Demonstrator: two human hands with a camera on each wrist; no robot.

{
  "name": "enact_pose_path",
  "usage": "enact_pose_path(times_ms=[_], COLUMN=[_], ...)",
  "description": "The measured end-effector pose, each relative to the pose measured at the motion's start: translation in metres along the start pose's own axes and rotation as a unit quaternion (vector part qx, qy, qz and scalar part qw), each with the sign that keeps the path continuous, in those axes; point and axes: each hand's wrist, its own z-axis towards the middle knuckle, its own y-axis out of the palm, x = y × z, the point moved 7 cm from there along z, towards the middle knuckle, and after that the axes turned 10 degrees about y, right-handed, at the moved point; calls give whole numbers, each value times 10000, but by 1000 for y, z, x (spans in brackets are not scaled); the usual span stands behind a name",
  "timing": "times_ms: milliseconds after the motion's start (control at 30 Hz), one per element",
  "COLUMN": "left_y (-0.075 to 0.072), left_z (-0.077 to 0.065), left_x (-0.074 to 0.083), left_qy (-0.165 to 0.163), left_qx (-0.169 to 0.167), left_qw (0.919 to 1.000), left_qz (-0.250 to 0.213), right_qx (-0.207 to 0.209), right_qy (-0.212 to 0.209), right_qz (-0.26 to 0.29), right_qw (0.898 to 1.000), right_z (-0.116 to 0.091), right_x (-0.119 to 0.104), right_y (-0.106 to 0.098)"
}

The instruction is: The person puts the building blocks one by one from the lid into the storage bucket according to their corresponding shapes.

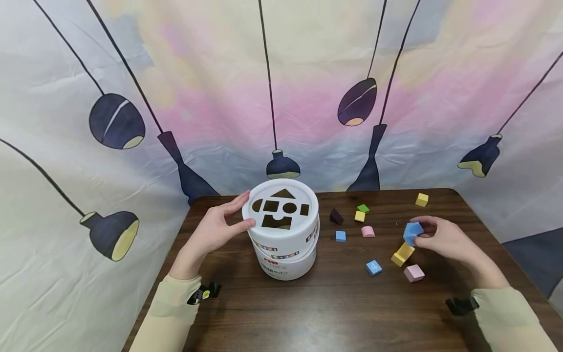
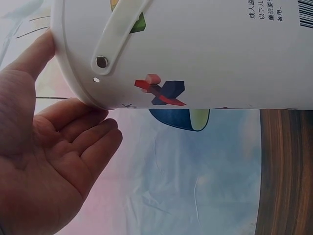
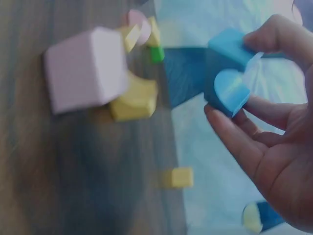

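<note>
A white lidded bucket (image 1: 281, 254) stands on the table, its lid (image 1: 254, 221) cut with several shaped holes. My left hand (image 1: 215, 227) touches the lid's left rim, thumb in front and fingers farther back. From the left wrist, the same hand (image 2: 58, 127) shows its palm, with fingers at the rim beside the bucket's handle (image 2: 115, 44). Over the table at right, my right hand (image 1: 444, 237) pinches a blue arch block (image 1: 412, 233) between thumb and fingers. Its curved notch shows in the right wrist view. Below it lie a yellow arch block (image 1: 402, 254) and a pink block (image 1: 414, 273).
Right of the bucket lie a dark wedge (image 1: 336, 216), a green block (image 1: 362, 208), a yellow block (image 1: 359, 216), a pink half-round (image 1: 367, 231) and two blue blocks (image 1: 374, 267). Another yellow block (image 1: 422, 199) is near the back edge. A printed cloth (image 1: 220, 98) hangs behind.
</note>
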Motion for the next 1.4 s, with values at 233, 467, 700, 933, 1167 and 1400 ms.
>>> enact_pose_path(times_ms=[233, 467, 700, 933, 1167, 1400], left_y=[2, 3, 4, 4, 0, -3], left_z=[0, 0, 2, 5, 6, 5], left_x=[1, 1, 2, 3, 3, 5], left_qy=[54, 34, 61, 77, 97, 29], left_qx=[-10, -27, -11, -45, -124, -301], left_qw=[10000, 10000, 10000, 9999, 9996, 9985], left_qz=[26, -30, 6, 61, 217, 459], right_qx=[30, -257, -911, -1713, -2798, -3317], right_qy=[-827, -1572, -2201, -2911, -3244, -3581], right_qz=[516, 364, 329, 118, 129, -336], right_qw=[9952, 9866, 9706, 9412, 9035, 8721], right_z=[10, 16, 20, 25, 29, 28], right_x=[-59, -126, -185, -233, -284, -326], right_y=[-13, -19, -16, -8, 15, 43])
